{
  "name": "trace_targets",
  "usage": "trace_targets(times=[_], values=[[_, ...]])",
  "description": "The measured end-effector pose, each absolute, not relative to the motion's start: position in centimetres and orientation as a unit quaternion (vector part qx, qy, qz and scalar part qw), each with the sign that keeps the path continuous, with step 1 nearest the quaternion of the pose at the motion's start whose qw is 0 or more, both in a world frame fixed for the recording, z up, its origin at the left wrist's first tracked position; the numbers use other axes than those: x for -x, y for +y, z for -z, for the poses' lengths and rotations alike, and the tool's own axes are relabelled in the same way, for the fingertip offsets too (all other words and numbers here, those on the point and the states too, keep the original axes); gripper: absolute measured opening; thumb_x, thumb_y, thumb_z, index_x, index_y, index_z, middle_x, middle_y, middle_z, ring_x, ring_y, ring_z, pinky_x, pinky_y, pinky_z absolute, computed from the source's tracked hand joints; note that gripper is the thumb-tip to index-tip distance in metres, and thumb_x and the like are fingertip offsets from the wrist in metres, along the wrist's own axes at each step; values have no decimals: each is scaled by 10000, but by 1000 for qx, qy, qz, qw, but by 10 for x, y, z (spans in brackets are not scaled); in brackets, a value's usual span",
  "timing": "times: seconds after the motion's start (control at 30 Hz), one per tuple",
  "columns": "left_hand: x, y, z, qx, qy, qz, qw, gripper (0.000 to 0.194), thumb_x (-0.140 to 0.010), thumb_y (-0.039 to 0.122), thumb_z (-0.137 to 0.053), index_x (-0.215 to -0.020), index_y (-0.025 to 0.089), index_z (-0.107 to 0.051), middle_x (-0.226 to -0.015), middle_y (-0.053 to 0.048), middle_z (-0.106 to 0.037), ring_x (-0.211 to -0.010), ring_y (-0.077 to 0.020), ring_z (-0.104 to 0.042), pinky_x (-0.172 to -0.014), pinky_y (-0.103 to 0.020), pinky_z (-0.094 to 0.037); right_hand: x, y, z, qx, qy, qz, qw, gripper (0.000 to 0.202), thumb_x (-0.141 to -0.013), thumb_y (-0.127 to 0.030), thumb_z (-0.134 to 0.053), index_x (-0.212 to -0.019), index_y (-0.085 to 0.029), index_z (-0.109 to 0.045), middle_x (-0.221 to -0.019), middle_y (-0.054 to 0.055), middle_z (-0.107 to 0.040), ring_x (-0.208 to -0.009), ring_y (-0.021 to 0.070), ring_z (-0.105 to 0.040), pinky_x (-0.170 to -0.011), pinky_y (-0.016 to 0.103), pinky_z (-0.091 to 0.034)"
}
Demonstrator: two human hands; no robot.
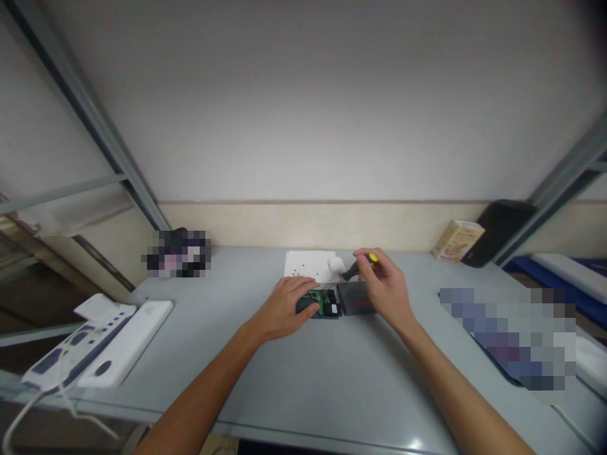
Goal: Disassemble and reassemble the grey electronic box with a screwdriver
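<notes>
A green circuit board in a dark casing (329, 303) lies on the grey table near the middle. My left hand (290, 304) rests over its left end, fingers bent around a dark part and the thumb on its near side. My right hand (385, 284) holds a screwdriver (351, 272) with a dark and yellow handle, its shaft slanting down to the left towards the board's upper right. Whether the tip touches anything cannot be made out. Beneath the right hand, beside the board, lies a dark grey flat cover (353, 299).
Behind the board, a white sheet (296, 262) bears several small dark pieces, with a white round object (336, 265) on it. Power strips (76, 347) and a white box (128, 344) lie left. A yellow carton (458, 241) and black case (502, 227) stand back right.
</notes>
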State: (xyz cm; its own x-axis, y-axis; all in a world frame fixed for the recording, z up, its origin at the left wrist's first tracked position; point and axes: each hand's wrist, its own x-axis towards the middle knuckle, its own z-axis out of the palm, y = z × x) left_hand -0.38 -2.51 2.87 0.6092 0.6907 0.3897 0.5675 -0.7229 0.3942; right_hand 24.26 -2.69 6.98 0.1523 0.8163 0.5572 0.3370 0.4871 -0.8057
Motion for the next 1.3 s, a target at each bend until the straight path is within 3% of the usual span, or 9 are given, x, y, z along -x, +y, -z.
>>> trace_targets(times=[0.47,0.97,1.3], values=[[-10,-27,-18,-897,358,-219,141,578,-944,480,-590,-1458,270,-429,-1490,-97,-519,-1383,-267,-459,-1167,-478,-230,-239,-27,-68,463,-642,-171,587,209,-956,-409,-595,-955,-218,-677,-909,35,-643,-816,175,-631,-702,281,-499],[-13,-25,-19,-883,366,-235,175,556,-900,436,-673,-1403,308,-475,-1383,-59,-605,-1284,-261,-536,-1134,-456,-247,-237,-27,-67,450,-690,-157,544,174,-964,-375,-587,-945,-221,-665,-922,45,-634,-839,182,-599,-714,287,-504],[-12,-23,-15,-875,359,-246,212,585,-854,395,-744,-1389,333,-513,-1331,-45,-603,-1250,-271,-510,-1083,-429,-347,-239,-30,-69,445,-689,-156,550,171,-970,-372,-578,-936,-224,-656,-898,39,-616,-813,179,-592,-708,293,-495]])
